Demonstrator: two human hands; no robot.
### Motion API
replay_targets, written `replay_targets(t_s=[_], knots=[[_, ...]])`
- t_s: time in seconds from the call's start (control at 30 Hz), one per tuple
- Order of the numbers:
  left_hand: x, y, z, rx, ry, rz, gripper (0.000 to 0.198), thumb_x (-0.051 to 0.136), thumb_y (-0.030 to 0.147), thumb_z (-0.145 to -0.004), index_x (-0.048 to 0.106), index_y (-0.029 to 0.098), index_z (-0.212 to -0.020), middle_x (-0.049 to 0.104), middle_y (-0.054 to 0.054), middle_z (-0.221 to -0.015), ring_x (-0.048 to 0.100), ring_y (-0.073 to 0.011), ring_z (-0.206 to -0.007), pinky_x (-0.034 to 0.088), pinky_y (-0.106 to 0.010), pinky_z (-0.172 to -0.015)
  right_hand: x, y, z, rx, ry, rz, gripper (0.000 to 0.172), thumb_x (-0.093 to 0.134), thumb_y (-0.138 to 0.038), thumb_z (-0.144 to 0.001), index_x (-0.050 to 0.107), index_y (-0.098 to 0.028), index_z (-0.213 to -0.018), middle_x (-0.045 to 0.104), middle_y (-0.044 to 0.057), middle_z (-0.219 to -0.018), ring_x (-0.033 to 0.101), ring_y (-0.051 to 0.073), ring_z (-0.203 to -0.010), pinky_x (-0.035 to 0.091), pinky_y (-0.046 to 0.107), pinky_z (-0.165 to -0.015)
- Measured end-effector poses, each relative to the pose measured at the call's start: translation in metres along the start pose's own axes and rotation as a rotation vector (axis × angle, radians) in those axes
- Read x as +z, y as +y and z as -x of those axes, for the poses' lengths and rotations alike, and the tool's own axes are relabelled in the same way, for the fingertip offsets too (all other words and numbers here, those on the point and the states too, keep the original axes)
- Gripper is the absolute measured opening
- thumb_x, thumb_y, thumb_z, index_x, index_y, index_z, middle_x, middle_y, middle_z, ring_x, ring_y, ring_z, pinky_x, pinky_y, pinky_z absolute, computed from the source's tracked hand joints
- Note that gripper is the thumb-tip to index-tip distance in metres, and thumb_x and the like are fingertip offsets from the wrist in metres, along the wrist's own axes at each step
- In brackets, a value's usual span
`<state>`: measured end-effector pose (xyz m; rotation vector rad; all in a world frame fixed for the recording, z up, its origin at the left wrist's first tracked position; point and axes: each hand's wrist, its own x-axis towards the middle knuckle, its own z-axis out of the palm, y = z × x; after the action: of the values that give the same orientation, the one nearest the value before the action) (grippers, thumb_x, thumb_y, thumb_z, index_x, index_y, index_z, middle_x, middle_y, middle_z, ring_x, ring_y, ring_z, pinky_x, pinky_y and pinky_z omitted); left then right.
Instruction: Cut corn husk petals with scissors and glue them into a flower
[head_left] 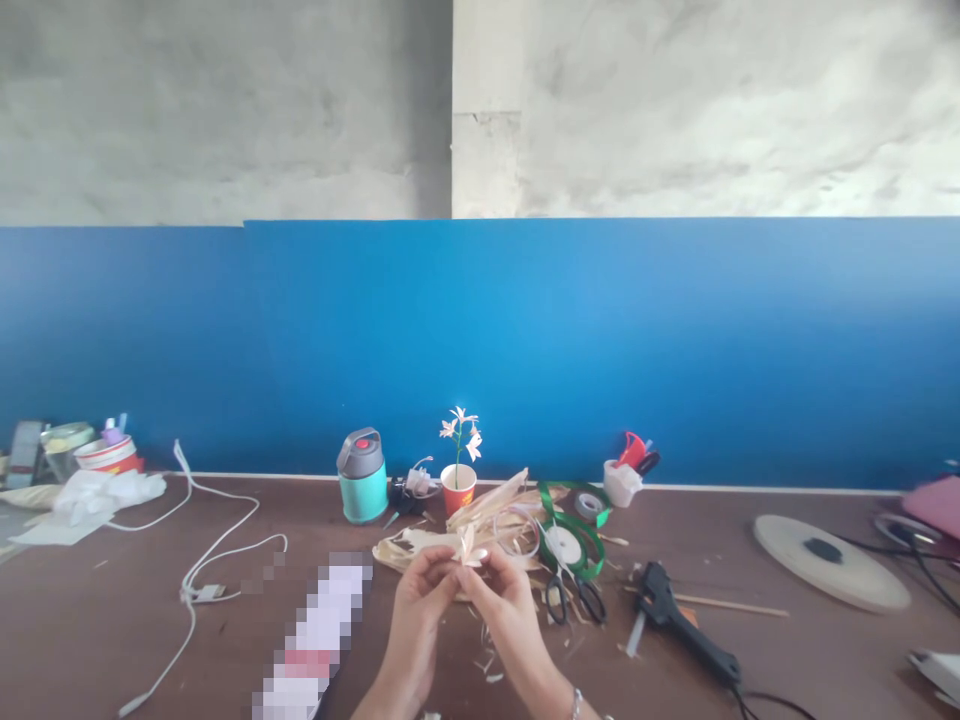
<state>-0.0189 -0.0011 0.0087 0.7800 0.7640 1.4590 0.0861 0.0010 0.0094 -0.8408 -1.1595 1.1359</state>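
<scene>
A small pale flower (469,548) with pointed petals is pinched between my two hands, above the near middle of the table. My left hand (424,595) grips it from the left and my right hand (502,600) from the right, fingertips close together. Just behind them lie dry corn husks (495,520). Beyond the husks stands a red and white paper cup (458,490) holding a green stem with similar pale flowers (461,430). Black-handled scissors (574,598) lie beside my right hand, against a spool of green ribbon (596,555).
A black glue gun (686,625) with its cord lies on the right, near a round beige disc (832,562). A turquoise flask (363,480) stands back left. White cables (191,590) cross the left side. A white cup (621,485) with tools stands by the blue partition (525,340).
</scene>
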Motion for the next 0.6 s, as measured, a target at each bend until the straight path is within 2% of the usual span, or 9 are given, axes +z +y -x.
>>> replay_targets(t_s=[0.13,0.27,0.37,0.47,0.6], knots=[[0.002,0.005,0.002,0.032,-0.031,-0.043,0.03,0.076,0.027,-0.065,0.063,0.017,-0.09,0.07,-0.005,-0.079,0.064,-0.0185,-0.076,0.046,-0.027,-0.071,0.0,-0.01,-0.001,-0.073,0.035,0.135,0.018,0.064,-0.032,-0.074,0.054,-0.018,-0.067,0.052,-0.003,-0.063,0.047,0.012,-0.058,0.041,0.022,-0.054],[0.001,0.01,0.006,0.137,-0.042,-0.165,0.024,0.069,0.03,-0.073,0.065,0.017,-0.093,0.067,-0.007,-0.093,0.06,-0.0209,-0.091,0.045,-0.028,-0.079,-0.004,-0.023,-0.002,-0.215,0.061,0.412,0.008,0.06,-0.026,-0.077,0.061,-0.018,-0.074,0.06,0.002,-0.075,0.054,0.017,-0.069,0.044,0.026,-0.065],[-0.001,0.012,0.007,0.16,-0.078,-0.204,0.027,0.066,0.033,-0.074,0.064,0.017,-0.095,0.065,-0.006,-0.094,0.059,-0.0214,-0.09,0.046,-0.028,-0.077,-0.006,-0.028,-0.001,-0.275,0.039,0.481,0.006,0.059,-0.023,-0.077,0.063,-0.018,-0.078,0.063,0.003,-0.081,0.056,0.019,-0.076,0.044,0.028,-0.072],[-0.001,0.013,0.007,0.165,-0.081,-0.263,0.028,0.067,0.035,-0.073,0.064,0.017,-0.095,0.064,-0.006,-0.092,0.059,-0.0206,-0.084,0.046,-0.028,-0.073,-0.006,-0.027,-0.001,-0.219,0.035,0.436,0.008,0.059,-0.025,-0.077,0.062,-0.018,-0.077,0.062,0.002,-0.076,0.055,0.018,-0.071,0.044,0.027,-0.069],[0.0,0.014,0.006,0.185,-0.071,-0.392,0.027,0.067,0.036,-0.074,0.064,0.017,-0.094,0.065,-0.006,-0.089,0.058,-0.0204,-0.082,0.046,-0.027,-0.07,-0.008,-0.019,-0.007,-0.025,0.066,0.211,0.02,0.062,-0.036,-0.075,0.059,-0.017,-0.071,0.057,0.0,-0.065,0.05,0.015,-0.06,0.042,0.026,-0.059]])
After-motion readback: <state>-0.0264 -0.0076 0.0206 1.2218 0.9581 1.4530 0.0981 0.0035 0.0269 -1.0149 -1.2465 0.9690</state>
